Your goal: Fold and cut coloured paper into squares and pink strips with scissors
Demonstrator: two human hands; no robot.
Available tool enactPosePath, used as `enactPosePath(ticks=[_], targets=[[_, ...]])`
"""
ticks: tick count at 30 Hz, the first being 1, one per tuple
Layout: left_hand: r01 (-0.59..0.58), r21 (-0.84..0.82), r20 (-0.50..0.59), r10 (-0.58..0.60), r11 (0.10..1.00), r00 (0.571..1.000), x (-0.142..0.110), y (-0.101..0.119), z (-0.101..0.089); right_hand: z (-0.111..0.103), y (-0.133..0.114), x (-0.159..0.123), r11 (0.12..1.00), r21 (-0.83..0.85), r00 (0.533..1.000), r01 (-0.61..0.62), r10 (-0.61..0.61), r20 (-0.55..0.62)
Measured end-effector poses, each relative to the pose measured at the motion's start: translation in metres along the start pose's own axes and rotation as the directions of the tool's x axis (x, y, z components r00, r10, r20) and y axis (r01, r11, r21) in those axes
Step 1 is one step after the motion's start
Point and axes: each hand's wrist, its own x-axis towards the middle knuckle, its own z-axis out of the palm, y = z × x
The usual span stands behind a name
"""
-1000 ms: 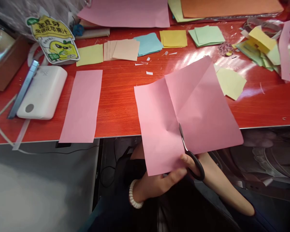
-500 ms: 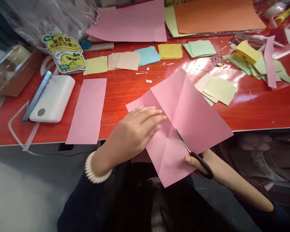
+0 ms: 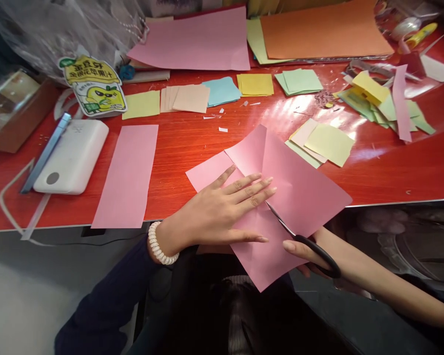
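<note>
A large creased sheet of pink paper [image 3: 299,182] lies partly on the red table and juts over its front edge. A slit runs into it from the upper left. My left hand [image 3: 225,207], a white coiled band round its wrist, rests flat on the paper with fingers spread. Black-handled scissors [image 3: 316,251] are gripped by my right hand [image 3: 311,256] at the lower right. One blade shows above the paper, its tip close to my left fingers; the other blade is hidden beneath the sheet.
A pink paper strip [image 3: 126,177] lies left of the sheet, beside a white power bank [image 3: 72,157]. Small paper stacks, among them a blue one [image 3: 222,91] and a yellow one [image 3: 255,85], line the back. Paper scraps [image 3: 385,103] and loose squares [image 3: 329,143] sit at right.
My left hand has come down onto the paper and spread its fingers. The sheet has shifted slightly under it. The scissors stay in my right hand, tilted a little differently.
</note>
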Motion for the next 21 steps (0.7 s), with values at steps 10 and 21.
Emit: enactPosePath(ticks=[10,21], targets=[[0.009,-0.100,-0.008,-0.010,0.995,1.000,0.0007,-0.0018,0.0044,-0.0053,0.0005,0.0007,0.994,-0.062,0.996,-0.086,0.087,0.005],[0.020,-0.113,0.005,-0.020,0.993,1.000,0.0011,-0.0029,0.0045,-0.0036,-0.0043,-0.0028,0.991,-0.011,0.991,-0.130,0.130,0.023]])
